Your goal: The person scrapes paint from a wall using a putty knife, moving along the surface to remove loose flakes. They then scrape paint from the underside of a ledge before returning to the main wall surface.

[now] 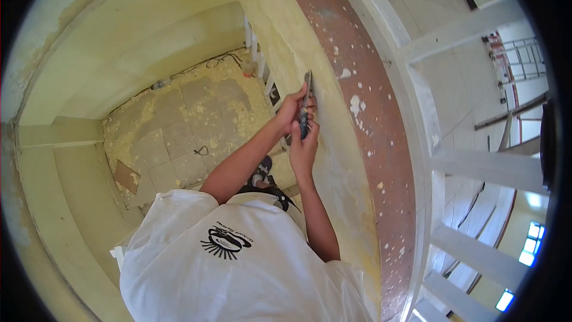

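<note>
No word, brand or number can be read with certainty. The one marking that shows is a dark print (226, 242) on the white shirt (268, 286) of the person wearing the camera. It has a rounded emblem with short rays fanned along its lower edge as seen from above. A line of small lettering (235, 231) curves along the emblem's upper right side; it appears upside down, and its characters are too small and blurred to make out.
</note>
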### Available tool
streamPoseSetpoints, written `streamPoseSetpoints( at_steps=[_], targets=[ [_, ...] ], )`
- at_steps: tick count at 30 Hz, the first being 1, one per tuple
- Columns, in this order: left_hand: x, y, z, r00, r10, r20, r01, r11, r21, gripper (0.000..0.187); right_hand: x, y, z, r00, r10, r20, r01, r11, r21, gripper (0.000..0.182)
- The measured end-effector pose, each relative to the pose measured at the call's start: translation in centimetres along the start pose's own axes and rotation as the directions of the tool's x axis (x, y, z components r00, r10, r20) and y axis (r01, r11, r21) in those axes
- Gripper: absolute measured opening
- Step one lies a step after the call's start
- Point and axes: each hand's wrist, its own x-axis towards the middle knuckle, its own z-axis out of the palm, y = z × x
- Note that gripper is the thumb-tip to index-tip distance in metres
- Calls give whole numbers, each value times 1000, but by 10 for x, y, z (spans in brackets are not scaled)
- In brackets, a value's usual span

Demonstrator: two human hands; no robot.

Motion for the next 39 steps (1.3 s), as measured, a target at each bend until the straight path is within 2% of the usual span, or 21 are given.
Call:
streamPoseSetpoints(
  at_steps=[3,6,8,9,12,15,18,19,22,24,28,29,32,35,38,39],
  targets=[
    [27,54,-9,999,47,10,-47,999,26,30,43,-20,36,999,5,51,-7,999,36,42],
    [39,81,-22,997,75,-23,-74,996,41,30,66,-28,55,983,120,136,-117,993,-28,42],
    [42,71,-28,994,90,-61,-85,993,79,32,58,10,55,995,-31,96,24,997,70,42],
    [46,58,-37,998,47,-46,-46,998,36,35,53,24,54,992,-110,68,101,988,116,41],
    [20,52,-13,998,-52,-30,52,999,-3,36,35,4,37,985,85,147,-108,982,157,40],
    [29,70,-30,997,-66,30,62,991,118,36,37,3,69,1000,13,16,-15,989,147,35],
    [29,98,-36,996,-92,-14,92,951,294,33,37,-15,97,1000,-15,14,12,986,169,33],
    [34,107,-34,996,-44,83,17,956,293,33,47,-14,105,998,-55,-33,59,990,130,33],
    [44,141,-21,995,-22,102,-17,929,368,35,76,-7,123,999,-9,-31,18,961,277,34],
    [71,166,-40,990,10,142,-65,920,386,39,98,-19,142,1000,24,-12,-18,928,371,31],
    [113,240,-126,963,33,266,-181,812,554,45,144,22,241,998,10,-55,14,901,433,22],
    [106,266,-142,973,65,220,-185,790,584,50,156,33,274,997,41,-70,-7,902,431,24],
    [100,328,-201,989,126,83,-148,711,687,53,170,56,356,993,100,58,-115,912,394,28],
    [105,384,-231,976,219,5,-153,665,731,56,198,36,402,941,168,293,-304,802,515,29],
    [130,448,-249,949,315,-29,-208,690,694,54,254,27,453,918,121,377,-309,814,491,29],
    [149,466,-264,926,376,42,-295,647,703,54,268,9,470,951,72,302,-219,843,490,31]
  ],
)
